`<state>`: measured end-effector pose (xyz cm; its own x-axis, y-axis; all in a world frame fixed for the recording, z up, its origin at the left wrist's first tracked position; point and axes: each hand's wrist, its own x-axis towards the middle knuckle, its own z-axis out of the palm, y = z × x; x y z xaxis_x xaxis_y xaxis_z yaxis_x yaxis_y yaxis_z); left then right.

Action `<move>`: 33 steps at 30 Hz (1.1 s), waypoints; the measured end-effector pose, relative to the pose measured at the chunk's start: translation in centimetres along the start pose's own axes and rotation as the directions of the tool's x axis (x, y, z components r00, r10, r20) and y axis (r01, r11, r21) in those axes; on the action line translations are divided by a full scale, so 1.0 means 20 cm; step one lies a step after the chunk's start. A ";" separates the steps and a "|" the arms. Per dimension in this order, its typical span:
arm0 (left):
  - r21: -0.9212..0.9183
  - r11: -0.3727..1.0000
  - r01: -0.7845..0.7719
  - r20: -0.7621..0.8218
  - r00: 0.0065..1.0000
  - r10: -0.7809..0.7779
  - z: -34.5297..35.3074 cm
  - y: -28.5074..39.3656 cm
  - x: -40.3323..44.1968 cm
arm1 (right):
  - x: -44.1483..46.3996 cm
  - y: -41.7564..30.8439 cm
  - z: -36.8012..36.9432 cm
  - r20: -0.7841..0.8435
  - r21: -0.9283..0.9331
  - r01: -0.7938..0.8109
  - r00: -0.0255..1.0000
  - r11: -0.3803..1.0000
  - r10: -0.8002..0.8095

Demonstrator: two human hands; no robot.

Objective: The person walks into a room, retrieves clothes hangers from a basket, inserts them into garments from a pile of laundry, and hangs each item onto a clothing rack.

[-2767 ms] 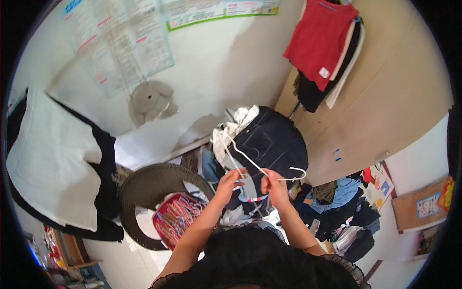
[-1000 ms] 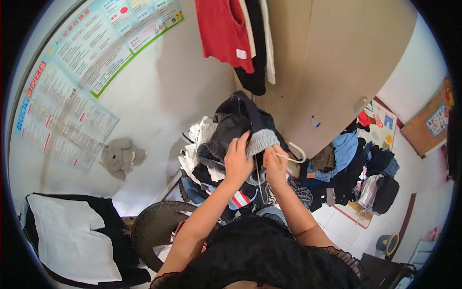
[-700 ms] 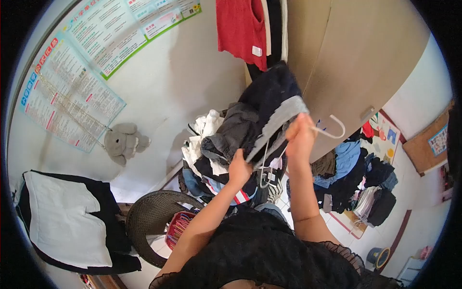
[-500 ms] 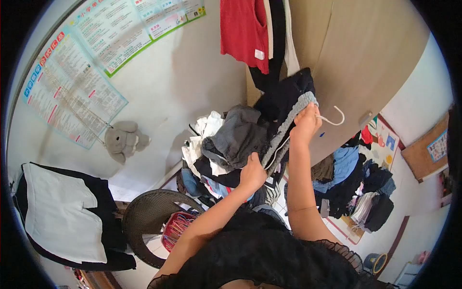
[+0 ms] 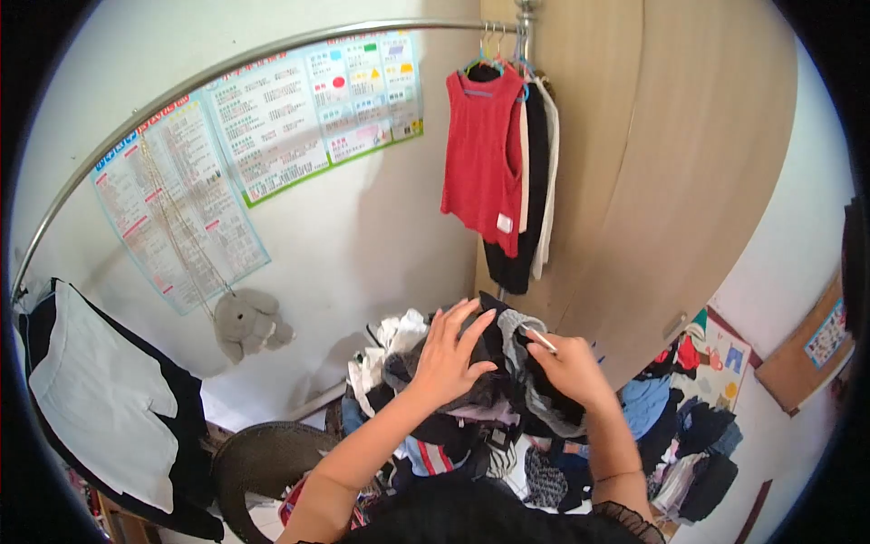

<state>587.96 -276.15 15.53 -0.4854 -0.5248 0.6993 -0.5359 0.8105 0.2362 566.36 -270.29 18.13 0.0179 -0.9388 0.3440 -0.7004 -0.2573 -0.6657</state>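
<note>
My right hand (image 5: 569, 367) is closed round a white hanger (image 5: 541, 339), of which only a short piece shows past the fingers. Beside it is the bunched grey elastic waistband (image 5: 518, 325) of a dark garment; its lower part hangs below the hand. Spread fingers mark my left hand (image 5: 446, 355), held palm down over dark clothing, holding nothing that I can see. Behind and below both hands lies a heap of clothes, with a white garment (image 5: 399, 337) at its left.
A red sleeveless top (image 5: 480, 163) hangs with other clothes from a curved metal rail (image 5: 299, 43), beside a wooden cabinet (image 5: 598, 181). White shorts (image 5: 100, 390) hang at left. A round dark woven seat (image 5: 258, 467) stands below; more clothes (image 5: 693, 453) lie at right.
My view has tilted up, showing the rail. My left hand has let go of the waistband and spread its fingers. The stretched waistband is now bunched, and the hanger's hook no longer shows.
</note>
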 end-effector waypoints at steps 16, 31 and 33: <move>0.100 0.992 -0.073 -0.455 0.884 0.111 -0.53 0.09 0.59 | 0.12 -0.42 -0.77 -0.067 -0.165 0.228 0.968 0.960 -0.241; 0.231 0.964 0.134 -0.666 0.744 0.056 -0.86 -0.31 0.50 | 0.76 -0.48 -0.57 -0.307 0.045 0.399 0.878 0.916 -0.367; 0.118 0.972 0.203 -0.662 0.746 -0.075 -0.91 -0.32 0.43 | 1.00 -0.40 -0.61 -0.462 -0.047 0.390 0.808 0.919 -0.366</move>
<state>599.79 -281.06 32.26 0.1359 -0.2800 0.9503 -0.7010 0.6507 0.2920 563.62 -284.17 38.50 -0.0581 -0.5584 0.8275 -0.6706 -0.5922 -0.4467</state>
